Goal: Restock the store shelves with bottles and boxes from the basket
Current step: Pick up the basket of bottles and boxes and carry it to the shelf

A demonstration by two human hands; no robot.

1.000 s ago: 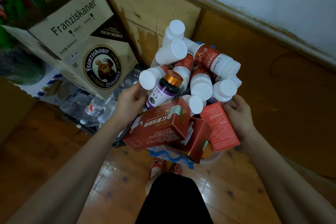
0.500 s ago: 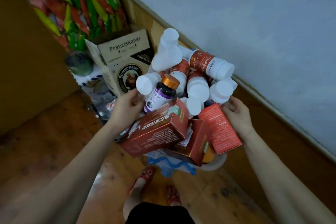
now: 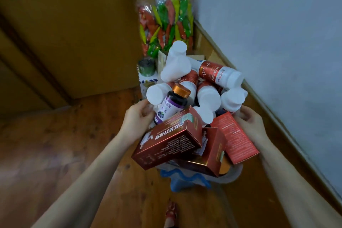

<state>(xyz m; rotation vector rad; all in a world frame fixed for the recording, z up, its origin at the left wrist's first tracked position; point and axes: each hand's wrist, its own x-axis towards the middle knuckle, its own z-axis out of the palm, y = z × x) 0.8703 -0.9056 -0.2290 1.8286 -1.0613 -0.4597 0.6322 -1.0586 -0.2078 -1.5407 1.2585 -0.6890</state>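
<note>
basket point(image 3: 233, 174) held over floor, heaped | left hand point(image 3: 137, 122) curled round left edge, right hand point(image 3: 249, 126) round right edge | bottles point(image 3: 220, 76) smooth, loose, likely to roll | boxes point(image 3: 166, 140) stiff, overhang near edge | probably top-heavy: grip both edges, keep level

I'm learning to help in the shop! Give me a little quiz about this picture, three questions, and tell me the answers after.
1. True or false: the basket is standing on the floor.
2. What colour is the cap on the dark bottle? A white, B orange-gold, C green.
3. Fill in: the big box lying on top at the near side is ___.

Key:
1. False. The left hand and the right hand hold it up by its sides, above the floor.
2. B.
3. Red.
</note>
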